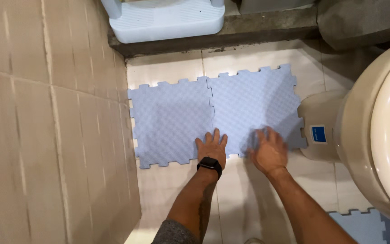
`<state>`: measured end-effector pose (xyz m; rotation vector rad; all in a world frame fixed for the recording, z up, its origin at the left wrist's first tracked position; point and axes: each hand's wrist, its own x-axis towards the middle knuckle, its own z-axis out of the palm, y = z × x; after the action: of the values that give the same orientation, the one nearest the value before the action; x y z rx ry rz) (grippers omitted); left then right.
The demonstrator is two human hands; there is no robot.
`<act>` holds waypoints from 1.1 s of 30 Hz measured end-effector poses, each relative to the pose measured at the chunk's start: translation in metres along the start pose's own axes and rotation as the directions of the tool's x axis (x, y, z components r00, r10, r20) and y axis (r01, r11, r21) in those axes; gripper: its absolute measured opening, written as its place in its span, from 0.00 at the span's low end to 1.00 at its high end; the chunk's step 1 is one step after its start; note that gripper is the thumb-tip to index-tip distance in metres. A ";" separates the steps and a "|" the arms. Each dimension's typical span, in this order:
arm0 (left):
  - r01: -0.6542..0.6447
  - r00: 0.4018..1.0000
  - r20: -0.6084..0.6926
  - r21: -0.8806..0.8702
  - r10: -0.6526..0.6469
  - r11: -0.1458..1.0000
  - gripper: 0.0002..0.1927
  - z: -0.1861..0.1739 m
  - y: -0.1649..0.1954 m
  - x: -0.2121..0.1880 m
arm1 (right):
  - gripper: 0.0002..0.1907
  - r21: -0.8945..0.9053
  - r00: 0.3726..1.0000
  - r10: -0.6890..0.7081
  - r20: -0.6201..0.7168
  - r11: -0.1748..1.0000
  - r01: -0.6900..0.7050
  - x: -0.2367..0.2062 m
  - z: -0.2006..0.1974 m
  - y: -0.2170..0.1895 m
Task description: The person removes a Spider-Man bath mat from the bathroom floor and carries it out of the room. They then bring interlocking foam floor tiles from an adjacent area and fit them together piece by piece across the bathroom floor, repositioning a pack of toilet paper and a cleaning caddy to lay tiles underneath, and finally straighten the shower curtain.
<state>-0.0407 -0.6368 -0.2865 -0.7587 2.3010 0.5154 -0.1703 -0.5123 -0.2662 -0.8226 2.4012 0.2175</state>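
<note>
Hands, left (pixel 212 147) and right (pixel 268 151), flat on blue foam mats (pixel 172 117), fingers spread.

— How are the two arms placed?

— Both reach forward and down from the bottom edge of the view, bare from the forearm on; the left one shows a grey sleeve edge near the elbow and a black watch on the wrist.

— And the left hand (pixel 212 147)?

— Flat, palm down, fingers spread a little and pointing away from the body. Nothing is in its grip.

— The right hand (pixel 269 151)?

— Palm down too, just beside the left, fingers splayed and blurred. It grasps nothing; the wrist bends slightly inward.
</note>
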 end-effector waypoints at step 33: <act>-0.081 0.544 0.528 -0.740 -0.652 -0.668 0.20 0.053 -0.058 -0.038 | 0.12 0.929 0.895 0.274 0.353 0.011 -0.370 0.022 0.077 0.046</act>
<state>0.0443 -0.6381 -0.3071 -2.8993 0.3372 2.1512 -0.1752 -0.4617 -0.3436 0.4566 1.8830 -1.1597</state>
